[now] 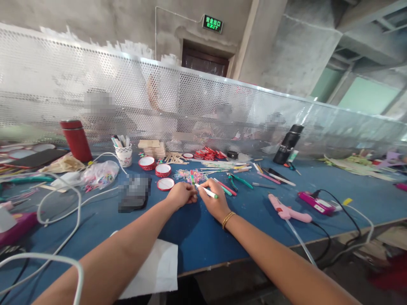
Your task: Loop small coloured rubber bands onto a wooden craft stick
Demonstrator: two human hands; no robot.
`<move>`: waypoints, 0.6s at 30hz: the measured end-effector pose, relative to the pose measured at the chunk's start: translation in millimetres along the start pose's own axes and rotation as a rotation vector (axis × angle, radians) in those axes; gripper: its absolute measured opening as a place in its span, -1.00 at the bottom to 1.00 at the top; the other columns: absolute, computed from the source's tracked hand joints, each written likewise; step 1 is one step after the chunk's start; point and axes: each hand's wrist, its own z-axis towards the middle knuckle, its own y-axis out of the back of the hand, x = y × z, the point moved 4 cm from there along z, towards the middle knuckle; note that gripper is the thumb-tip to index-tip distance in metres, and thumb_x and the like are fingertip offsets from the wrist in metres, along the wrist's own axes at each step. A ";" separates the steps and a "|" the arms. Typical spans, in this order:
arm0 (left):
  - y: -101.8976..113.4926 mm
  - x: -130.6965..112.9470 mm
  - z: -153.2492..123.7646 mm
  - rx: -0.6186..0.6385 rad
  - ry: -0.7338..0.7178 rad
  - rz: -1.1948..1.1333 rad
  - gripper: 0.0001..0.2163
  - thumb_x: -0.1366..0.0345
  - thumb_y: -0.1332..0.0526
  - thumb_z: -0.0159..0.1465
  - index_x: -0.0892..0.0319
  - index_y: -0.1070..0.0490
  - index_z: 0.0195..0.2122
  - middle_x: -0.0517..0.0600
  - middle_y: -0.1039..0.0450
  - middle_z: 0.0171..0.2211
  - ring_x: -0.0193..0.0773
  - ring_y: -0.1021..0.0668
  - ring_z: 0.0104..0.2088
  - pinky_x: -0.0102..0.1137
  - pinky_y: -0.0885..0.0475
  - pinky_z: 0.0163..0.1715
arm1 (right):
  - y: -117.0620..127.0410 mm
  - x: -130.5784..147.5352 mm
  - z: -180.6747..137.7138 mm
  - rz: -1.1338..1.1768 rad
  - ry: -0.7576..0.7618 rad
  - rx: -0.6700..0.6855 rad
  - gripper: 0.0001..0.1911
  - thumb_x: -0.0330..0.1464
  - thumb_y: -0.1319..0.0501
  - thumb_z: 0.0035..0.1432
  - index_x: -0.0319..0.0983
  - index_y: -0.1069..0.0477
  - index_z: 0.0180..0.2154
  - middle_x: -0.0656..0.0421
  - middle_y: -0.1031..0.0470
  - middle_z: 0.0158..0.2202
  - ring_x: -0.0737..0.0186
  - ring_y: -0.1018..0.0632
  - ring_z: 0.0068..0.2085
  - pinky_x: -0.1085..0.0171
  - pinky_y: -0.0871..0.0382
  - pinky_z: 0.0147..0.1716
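Right hand [213, 202] pinches a slim white pen with green cap [207, 191], long axis pointing up-left toward left hand [181, 195]. Left hand is curled, fingertips pressed on something small on the blue felt desk [197, 237], just left of the pen tip.

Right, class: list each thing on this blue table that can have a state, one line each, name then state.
left hand: closed, knuckles up, resting on the table.
right hand: gripping the marker.
marker: held, lying nearly flat, tip toward the left hand.
red flask: upright, lid on.
black bottle: upright, leaning slightly, capped.
paper cup: upright, holding pens.
pink glue gun: lying on its side, cord attached.
plastic bag: lying crumpled.
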 end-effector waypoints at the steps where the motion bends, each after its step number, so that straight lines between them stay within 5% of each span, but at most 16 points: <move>1: 0.0 0.6 0.5 -0.001 0.001 0.000 -0.71 0.14 -0.40 0.01 0.27 -0.43 -0.57 0.00 -0.47 -0.62 -0.40 -0.48 -0.61 -0.51 -0.36 -0.56 | -0.1 0.3 0.0 -0.001 -0.002 0.002 -0.87 -0.31 -0.17 0.18 -0.18 -0.36 -0.42 0.20 -0.47 -0.43 0.22 -0.46 -0.36 0.27 -0.27 -0.33; 18: 0.2 3.1 3.4 -0.002 -0.036 0.070 -0.80 0.25 -0.30 0.11 0.28 -0.45 -0.56 0.01 -0.48 -0.61 -0.40 -0.47 -0.62 -0.50 -0.37 -0.56 | -2.4 1.1 -0.8 0.000 0.024 0.040 -0.88 -0.32 -0.18 0.19 -0.19 -0.40 -0.39 0.19 -0.47 -0.42 0.20 -0.46 -0.33 0.26 -0.27 -0.30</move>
